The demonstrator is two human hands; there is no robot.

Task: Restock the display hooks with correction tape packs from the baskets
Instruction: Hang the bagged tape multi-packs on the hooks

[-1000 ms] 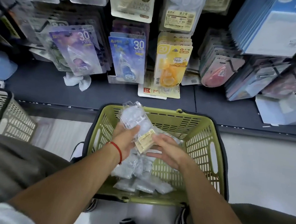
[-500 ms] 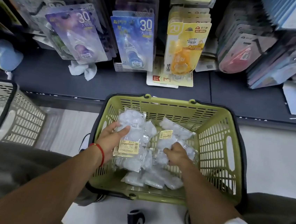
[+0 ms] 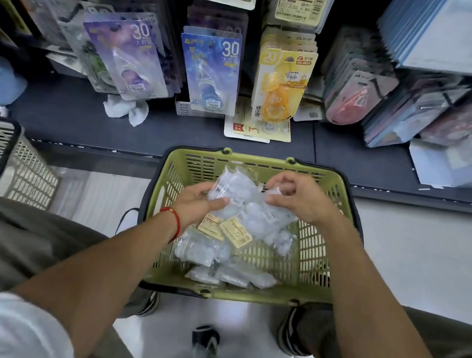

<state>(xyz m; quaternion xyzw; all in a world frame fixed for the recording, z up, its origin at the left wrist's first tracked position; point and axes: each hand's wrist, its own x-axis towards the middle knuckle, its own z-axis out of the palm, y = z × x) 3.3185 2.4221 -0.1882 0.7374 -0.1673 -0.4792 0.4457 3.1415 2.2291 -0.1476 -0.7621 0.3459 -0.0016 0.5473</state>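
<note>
While the person crouched at the shelf, this was the layout:
Display: carded correction tapes hung on the far hooks [image 3: 208, 74].
Green basket [image 3: 319, 292]: on the near floor, holding loose clear packs.
Packs [image 3: 240, 208]: a crinkly bundle raised over the basket, between both hands.
Left hand [image 3: 197, 204]: fingers curled under the bundle, gripping it.
Right hand [image 3: 293, 199]: fingertips pinched a pack's top edge.
Handling: probably light, soft, slippery film; best pinched at the top edge, near the hang hole.

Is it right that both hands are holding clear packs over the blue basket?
Not quite: the basket is green, not blue. The head view shows the left hand and right hand holding clear packs over it.
</note>
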